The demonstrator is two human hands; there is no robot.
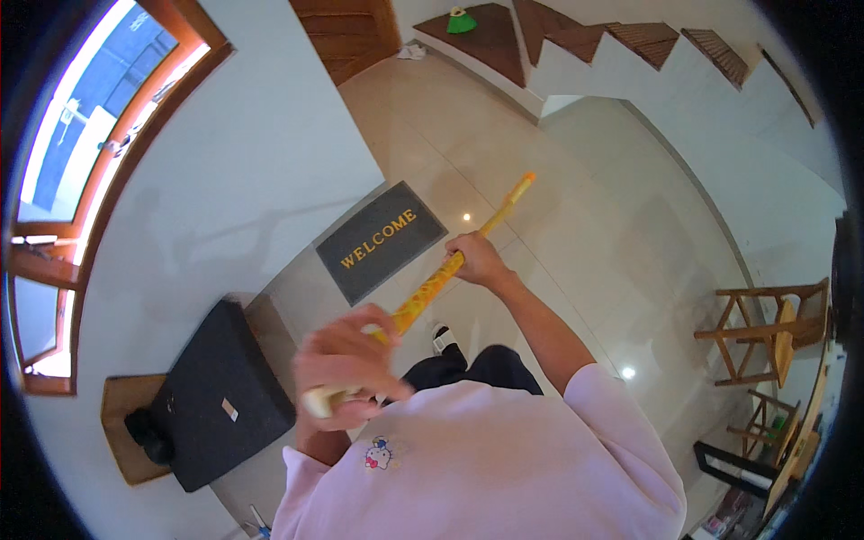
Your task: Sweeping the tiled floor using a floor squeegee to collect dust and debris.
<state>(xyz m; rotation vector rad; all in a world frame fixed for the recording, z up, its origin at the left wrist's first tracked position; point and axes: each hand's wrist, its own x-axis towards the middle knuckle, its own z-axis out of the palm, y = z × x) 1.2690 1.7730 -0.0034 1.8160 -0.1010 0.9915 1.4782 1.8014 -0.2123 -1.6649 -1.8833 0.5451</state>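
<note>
A long yellow pole (430,293) with a mottled pattern slants across the view in front of my chest, up and to the right. Its far end is thinner and has an orange tip over the tiled floor. My right hand (479,258) is closed round its middle part. Close to my chest, my left hand (346,360) is slightly blurred and curled round the pole's near end. A cream-coloured end piece (324,401) sticks out below those fingers; whether it is one with the pole, I cannot tell.
A dark grey doormat (360,279) lies ahead on the tiles. To the left stands a dark padded bench (220,387) by the wall. Wooden stairs (643,40) rise at the far right, with a green object (462,22) on the lowest step. Wooden chairs (765,333) stand at right.
</note>
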